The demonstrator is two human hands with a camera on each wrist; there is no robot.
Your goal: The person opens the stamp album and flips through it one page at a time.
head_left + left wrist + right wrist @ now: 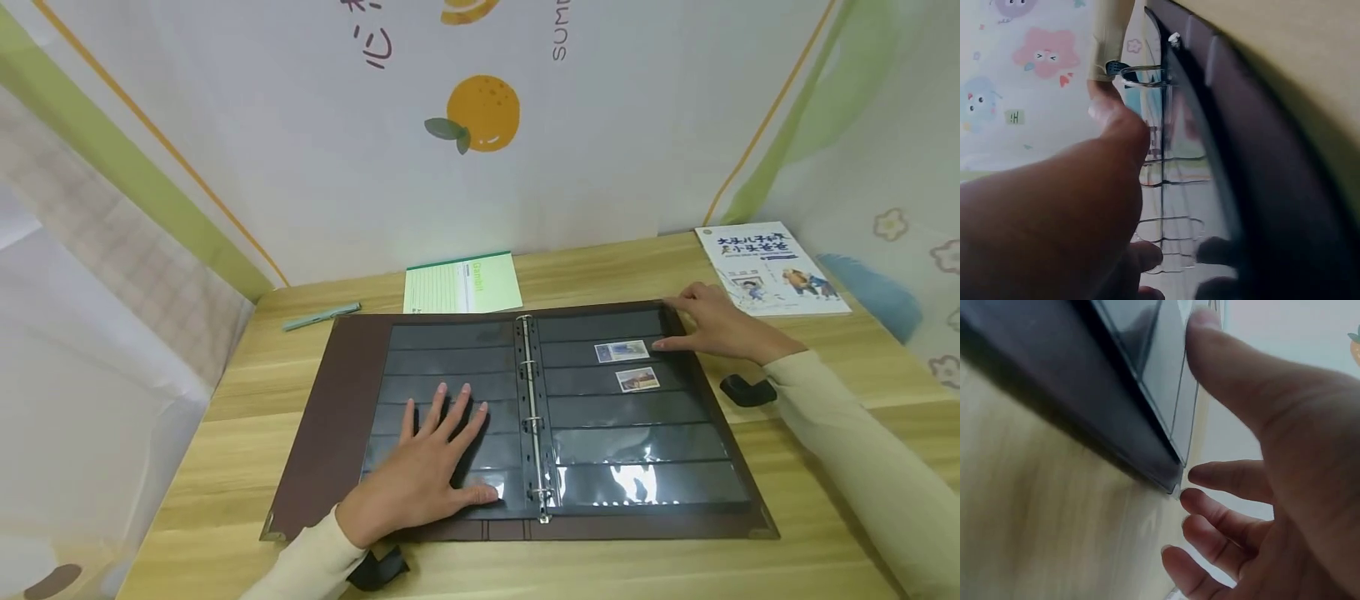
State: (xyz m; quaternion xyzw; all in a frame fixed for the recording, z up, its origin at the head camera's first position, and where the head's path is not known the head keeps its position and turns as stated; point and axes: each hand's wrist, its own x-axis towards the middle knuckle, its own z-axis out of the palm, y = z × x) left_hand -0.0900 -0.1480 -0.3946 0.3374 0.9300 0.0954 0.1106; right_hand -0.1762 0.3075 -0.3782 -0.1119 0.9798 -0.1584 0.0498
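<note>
A brown ring binder album (322, 433) lies open on the wooden table, with black pocket pages on both sides of the metal rings (531, 400). Two stamps (622, 351) (637, 380) sit in pockets of the right page. My left hand (435, 454) lies flat with spread fingers on the left page (1172, 206). My right hand (716, 325) rests with straight fingers on the top right corner of the right page, its thumb (1222, 356) pressing the sleeve near the album's edge (1085, 406).
A green-lined notepad (461, 283) and a pale green pen (321, 316) lie behind the album. A children's book (768, 267) sits at the back right. Printed fabric walls close in the table on three sides. A black strap (746, 390) lies by my right wrist.
</note>
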